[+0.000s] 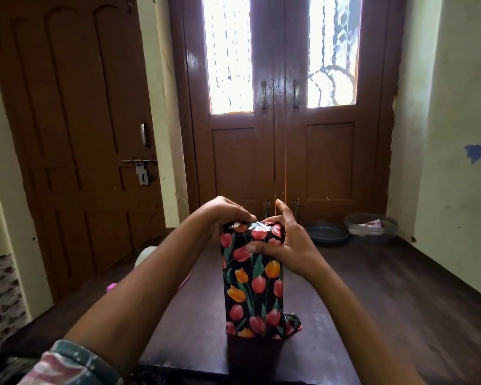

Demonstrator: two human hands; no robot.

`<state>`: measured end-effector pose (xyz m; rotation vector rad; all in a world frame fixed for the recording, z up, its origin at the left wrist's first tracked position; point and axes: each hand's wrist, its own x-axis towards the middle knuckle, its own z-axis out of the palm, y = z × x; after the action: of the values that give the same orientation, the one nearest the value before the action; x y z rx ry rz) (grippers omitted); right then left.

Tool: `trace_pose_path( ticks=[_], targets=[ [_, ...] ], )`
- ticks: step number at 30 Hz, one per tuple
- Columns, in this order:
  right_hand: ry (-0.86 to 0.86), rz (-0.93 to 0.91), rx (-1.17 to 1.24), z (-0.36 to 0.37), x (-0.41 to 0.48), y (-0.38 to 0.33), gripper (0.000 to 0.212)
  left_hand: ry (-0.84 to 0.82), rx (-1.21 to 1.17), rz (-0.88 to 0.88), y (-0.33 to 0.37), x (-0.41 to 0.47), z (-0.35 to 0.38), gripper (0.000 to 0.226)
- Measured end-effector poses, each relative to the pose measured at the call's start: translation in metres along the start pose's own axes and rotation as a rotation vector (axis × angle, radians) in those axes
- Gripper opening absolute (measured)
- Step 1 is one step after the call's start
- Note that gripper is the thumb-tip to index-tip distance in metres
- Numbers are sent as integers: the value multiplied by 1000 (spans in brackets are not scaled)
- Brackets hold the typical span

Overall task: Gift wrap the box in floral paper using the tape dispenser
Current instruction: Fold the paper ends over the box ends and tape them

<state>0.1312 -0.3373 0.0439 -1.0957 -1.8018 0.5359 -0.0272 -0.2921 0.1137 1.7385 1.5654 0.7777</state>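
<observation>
— Two hands are meeting at the top of the box (253, 282), which we are finding upright at the centre of the frame on the dark table (372, 301), covered in tulip-print floral paper (257, 315).

— We are noting the left hand (220, 215) curling over the top end, fingertips pressing down on glossy tape. The right hand (286, 245) is bracing the right side, thumb lying across the front face, index finger lifting clear.

— Loose paper is sticking out at the lower right of the base. A dark bowl (328, 234) is sitting well apart, right of centre.
</observation>
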Motion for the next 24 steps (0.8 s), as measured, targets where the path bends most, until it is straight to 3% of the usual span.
trace_pose_path(
  ticks=[3,6,8,12,15,19,24],
  targets=[
    [0,-11,-13,0,-3,0,120,-115,34,-128,0,5,-5,39],
    [3,-25,-26,1,-6,0,118,-380,22,-238,-3,7,-8,48],
    [0,-27,-42,1,-7,-1,117,-463,-40,-272,-7,12,-9,42],
    [-66,-32,-132,-8,-5,-5,106,-464,-172,-241,-10,16,-4,17],
    [-106,-31,-265,-14,-3,-14,95,-471,-195,-205,-8,14,-2,18],
    [-15,-156,-509,-4,-3,-26,75,-495,-153,-168,-6,9,-5,21],
    [26,-148,-574,5,-7,-24,66,-403,-60,-174,-1,2,-3,21]
  ],
)
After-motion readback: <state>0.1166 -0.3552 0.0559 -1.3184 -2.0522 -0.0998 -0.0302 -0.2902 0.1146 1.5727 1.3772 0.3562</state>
